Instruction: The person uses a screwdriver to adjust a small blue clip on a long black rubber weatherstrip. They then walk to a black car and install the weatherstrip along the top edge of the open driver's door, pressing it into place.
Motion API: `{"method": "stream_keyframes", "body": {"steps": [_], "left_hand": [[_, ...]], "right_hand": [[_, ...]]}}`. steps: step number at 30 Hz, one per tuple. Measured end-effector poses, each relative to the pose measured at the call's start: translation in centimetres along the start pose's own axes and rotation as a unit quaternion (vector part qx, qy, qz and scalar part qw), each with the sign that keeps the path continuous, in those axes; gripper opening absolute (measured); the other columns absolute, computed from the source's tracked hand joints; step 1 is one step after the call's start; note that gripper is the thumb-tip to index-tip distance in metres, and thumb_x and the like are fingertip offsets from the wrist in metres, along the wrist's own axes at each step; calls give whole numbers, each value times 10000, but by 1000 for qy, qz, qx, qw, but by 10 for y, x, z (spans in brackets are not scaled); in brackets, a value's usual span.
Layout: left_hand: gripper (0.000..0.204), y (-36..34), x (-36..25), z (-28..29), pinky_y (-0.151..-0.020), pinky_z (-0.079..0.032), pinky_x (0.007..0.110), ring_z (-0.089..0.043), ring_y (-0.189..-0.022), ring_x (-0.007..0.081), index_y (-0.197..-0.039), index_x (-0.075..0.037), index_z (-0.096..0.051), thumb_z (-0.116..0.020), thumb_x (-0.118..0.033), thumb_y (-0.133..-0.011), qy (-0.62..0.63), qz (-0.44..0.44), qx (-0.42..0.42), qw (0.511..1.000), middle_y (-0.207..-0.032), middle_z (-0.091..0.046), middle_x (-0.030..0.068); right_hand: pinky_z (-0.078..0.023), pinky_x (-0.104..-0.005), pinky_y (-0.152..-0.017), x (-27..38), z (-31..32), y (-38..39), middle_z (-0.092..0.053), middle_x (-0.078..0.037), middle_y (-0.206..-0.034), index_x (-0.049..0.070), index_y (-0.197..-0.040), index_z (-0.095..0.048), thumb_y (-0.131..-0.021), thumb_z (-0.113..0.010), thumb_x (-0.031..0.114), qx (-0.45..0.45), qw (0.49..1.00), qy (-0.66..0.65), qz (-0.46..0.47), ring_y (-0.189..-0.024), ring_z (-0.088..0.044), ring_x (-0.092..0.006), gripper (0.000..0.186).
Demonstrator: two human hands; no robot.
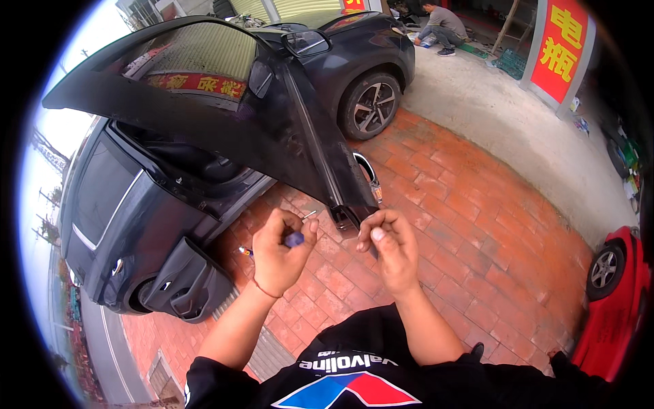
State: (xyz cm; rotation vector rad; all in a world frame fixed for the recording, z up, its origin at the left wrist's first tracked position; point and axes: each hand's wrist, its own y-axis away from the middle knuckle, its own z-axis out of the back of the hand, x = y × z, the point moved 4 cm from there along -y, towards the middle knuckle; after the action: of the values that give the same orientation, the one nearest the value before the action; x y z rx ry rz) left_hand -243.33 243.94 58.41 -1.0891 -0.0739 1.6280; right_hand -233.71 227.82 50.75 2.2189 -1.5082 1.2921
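My left hand [279, 252] is closed around a screwdriver with a blue-purple handle [294, 239]. Its thin metal shaft [310, 214] points toward the door's end. A dark car door [272, 136] stands swung open in front of me, its window frame reaching up to the left. At the door's near end, the fingers of my right hand [392, 249] are bent and pinched on the black edge [366, 213]. Exactly what lies under those fingertips is partly hidden. The screwdriver's tip is apart from the door.
The dark car [139, 204] fills the left and back. A black interior door panel [191, 286] leans against its rear side. A red car [613, 307] is at the right, and a person [444, 31] crouches far back near a red sign [560, 51]. Red paving [463, 232] lies below.
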Motion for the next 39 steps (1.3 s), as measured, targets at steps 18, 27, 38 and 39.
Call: {"method": "stream_keyframes", "body": {"steps": [18,27,38,39], "left_hand": [[382,45,17,-123,-908,-503,352,-623,-1018,212,-1217,39,-483,-491,-307,-1056,279,348,-202,872,-1100,-619,178],[546,19,18,-155,-895,-488,295,-564,-1093,142,-1422,3,-436,-660,-231,-982,432,302,-373,764,-1248,-592,98],[281,22,-6,-116,-863,-552,296,-687,-933,160,-1158,55,-652,-672,-150,-966,336,500,-324,730,-1027,-710,100],[276,22,-9,-117,-859,-554,296,-687,-920,157,-1156,58,-652,-663,-147,-971,325,517,-334,718,-1023,-709,99]], "right_hand": [[-488,-309,-599,3,76,-132,-615,-78,-835,30,-988,-605,-968,-634,232,395,862,292,-125,-699,-637,-191,205],[-514,-331,-552,-33,-22,-220,-636,-71,-786,52,-842,-621,-813,-773,212,729,583,324,154,-628,-667,-241,222],[-496,-381,-525,-70,-80,-253,-618,-126,-581,48,-677,-647,-800,-769,390,836,398,334,178,-553,-644,-312,384],[-496,-383,-524,-71,-77,-253,-620,-130,-585,48,-680,-650,-799,-769,393,834,410,325,174,-558,-646,-314,384]]}}
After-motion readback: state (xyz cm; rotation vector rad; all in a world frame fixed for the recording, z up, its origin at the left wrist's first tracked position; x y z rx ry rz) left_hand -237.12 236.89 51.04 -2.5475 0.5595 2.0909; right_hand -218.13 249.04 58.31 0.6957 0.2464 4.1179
